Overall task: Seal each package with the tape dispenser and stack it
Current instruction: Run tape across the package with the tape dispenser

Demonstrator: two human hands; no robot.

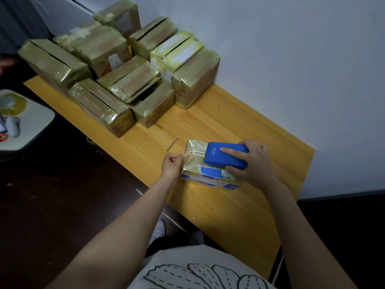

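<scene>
Package [208, 174] lies on wooden table [229, 215], near front edge. Blue tape dispenser [226, 156] rests on top, gripped by right hand [252, 161]. Left hand [171, 165], fingers curled, pinches package's left edge. Taped boxes [116, 69] stacked at table's far end.

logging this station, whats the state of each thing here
package, flat on table, being taped
dispenser, lying on package, held
left grip, pinching tape at package's end
right grip, holding dispenser
stack, taped boxes, one front box gaping on top
</scene>
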